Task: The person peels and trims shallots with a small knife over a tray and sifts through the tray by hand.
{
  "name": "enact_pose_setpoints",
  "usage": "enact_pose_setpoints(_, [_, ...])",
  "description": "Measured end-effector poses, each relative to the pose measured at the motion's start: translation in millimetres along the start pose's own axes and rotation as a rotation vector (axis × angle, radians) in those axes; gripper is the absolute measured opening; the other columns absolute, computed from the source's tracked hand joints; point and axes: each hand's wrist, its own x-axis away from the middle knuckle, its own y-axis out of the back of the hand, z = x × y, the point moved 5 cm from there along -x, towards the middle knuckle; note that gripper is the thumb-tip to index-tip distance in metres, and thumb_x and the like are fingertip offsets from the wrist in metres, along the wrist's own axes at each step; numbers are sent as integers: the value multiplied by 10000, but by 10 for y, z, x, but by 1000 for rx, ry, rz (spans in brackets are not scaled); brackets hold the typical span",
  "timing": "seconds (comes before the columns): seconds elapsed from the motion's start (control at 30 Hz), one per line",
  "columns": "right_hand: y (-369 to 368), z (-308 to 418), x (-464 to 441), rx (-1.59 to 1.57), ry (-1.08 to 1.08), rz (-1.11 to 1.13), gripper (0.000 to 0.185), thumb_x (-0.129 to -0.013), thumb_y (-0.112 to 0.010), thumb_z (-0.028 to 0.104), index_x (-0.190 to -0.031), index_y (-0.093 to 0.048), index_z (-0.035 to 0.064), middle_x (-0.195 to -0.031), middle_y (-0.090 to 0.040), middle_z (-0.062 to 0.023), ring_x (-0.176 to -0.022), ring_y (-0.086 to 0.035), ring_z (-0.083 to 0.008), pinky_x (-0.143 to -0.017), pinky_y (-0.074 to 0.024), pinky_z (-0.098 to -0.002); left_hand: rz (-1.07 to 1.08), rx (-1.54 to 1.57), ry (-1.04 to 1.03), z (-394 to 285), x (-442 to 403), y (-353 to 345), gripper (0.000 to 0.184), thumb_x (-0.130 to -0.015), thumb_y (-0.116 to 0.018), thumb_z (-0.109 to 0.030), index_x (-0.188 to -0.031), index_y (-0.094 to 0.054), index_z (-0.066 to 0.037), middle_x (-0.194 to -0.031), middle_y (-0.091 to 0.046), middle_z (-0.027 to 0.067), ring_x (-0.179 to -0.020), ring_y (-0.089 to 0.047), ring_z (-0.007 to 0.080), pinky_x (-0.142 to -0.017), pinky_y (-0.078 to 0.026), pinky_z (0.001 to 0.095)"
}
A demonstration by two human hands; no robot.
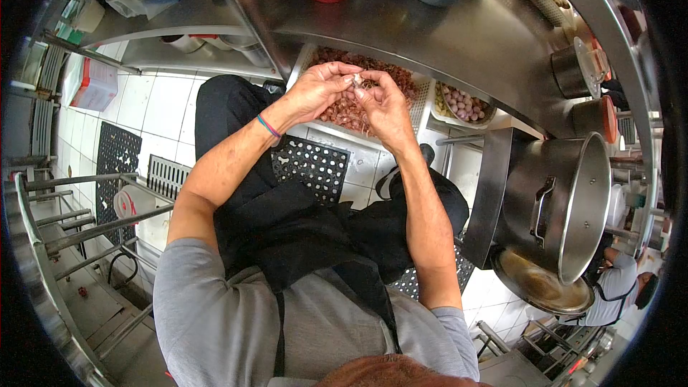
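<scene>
My left hand (320, 91), with a coloured band (269, 127) round its wrist, and my right hand (385, 106) meet fingertip to fingertip. Pinched between them is a small whitish bulb (357, 79), which looks like a shallot; the fingers partly cover it. Both hands are above a white crate (299, 66) heaped with reddish-brown shallots and loose skins (349, 116). To the right of the crate, a smaller container (459, 123) holds peeled purple shallots (467, 106) and some yellowish pieces.
A steel counter (401, 34) runs over the crate's far side. On the right stand a large steel pot (555, 201) and a round lid (541, 283). Perforated black mats (309, 168) lie on white tiles. Metal racks (79, 229) line the left; another person (618, 287) is at far right.
</scene>
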Motion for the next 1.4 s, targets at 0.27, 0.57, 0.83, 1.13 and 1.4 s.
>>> enact_pose_setpoints(0.27, [49, -88, -77, 180, 174, -127, 215, -935, -601, 91, -1132, -592, 7, -766, -645, -22, -609, -513, -33, -518, -395, -203, -8, 6, 23, -3, 11, -65, 239, -951, -560, -95, -1170, -570, 1, -1113, -618, 108, -994, -606, 185, -883, -511, 320])
enact_pose_setpoints(0.57, [-14, 25, 15, -135, 4, -43, 175, -939, -597, 97, -1097, -596, 21, -703, -604, -1, -445, -405, -16, -368, -276, -195, 17, 57, -1, -19, 3, -41, 245, -950, -561, -101, -1171, -570, 5, -1109, -617, 119, -996, -604, 181, -868, -517, 315])
enact_pose_setpoints(0.83, [72, -173, -59, -389, -174, 113, 187, -948, -573, 88, -1122, -560, 22, -784, -640, -30, -459, -416, -24, -363, -281, -200, 16, -3, 5, -75, 35, -101, 254, -946, -576, -119, -1172, -579, -2, -1108, -622, 86, -982, -609, 162, -861, -514, 287])
enact_pose_setpoints(1.13, [-32, 4, 46, -453, -221, 113, 175, -966, -541, 97, -1137, -523, 60, -810, -610, -27, -418, -345, -16, -323, -214, -203, 19, -65, 14, -50, 34, -44, 278, -943, -587, -140, -1186, -577, -5, -1098, -627, 85, -923, -614, 151, -840, -520, 282])
enact_pose_setpoints(1.4, [62, -81, 2, -663, -276, 172, 162, -967, -544, 120, -1122, -536, 72, -749, -507, -14, -412, -318, -17, -322, -182, -191, 70, 56, 49, -90, 29, -94, 278, -935, -593, -127, -1186, -586, -6, -1100, -624, 92, -961, -603, 158, -858, -511, 290])
